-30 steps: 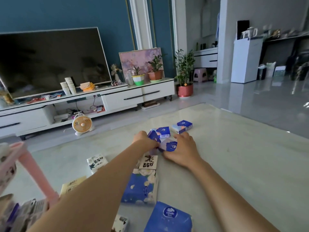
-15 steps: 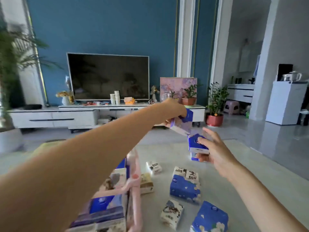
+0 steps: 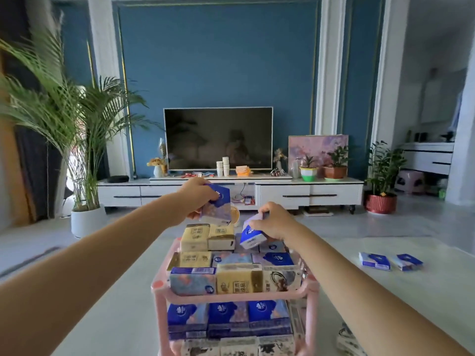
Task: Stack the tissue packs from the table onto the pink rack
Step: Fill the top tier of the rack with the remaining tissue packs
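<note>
At the far left a potted palm [image 3: 64, 111] stands on the floor beside the white TV cabinet [image 3: 144, 192], with the dark television [image 3: 218, 138] above it. The left hand [image 3: 198, 197] reaches forward, its fingers curled round a blue tissue pack [image 3: 218, 205], which it holds upright in the air above the far left corner of the pink rack [image 3: 232, 297].

Below that pack, beige tissue packs [image 3: 207, 236] lie two layers deep on the rack's top tier, with more blue and beige packs filling the rest of it. The middle tier holds a row of three blue packs [image 3: 227, 316], and black-and-white patterned packs [image 3: 239, 346] show on the tier underneath.

The right hand [image 3: 276, 223] pinches a second blue tissue pack [image 3: 253, 236] from above, tilted, low over the far right part of the top tier. Whether it touches the packs beneath cannot be told.

Further right, two blue tissue packs [image 3: 374, 261] lie side by side on the pale table [image 3: 385, 299], well apart from the rack. Beyond them a green plant in a red pot [image 3: 380, 201] stands on the floor.
</note>
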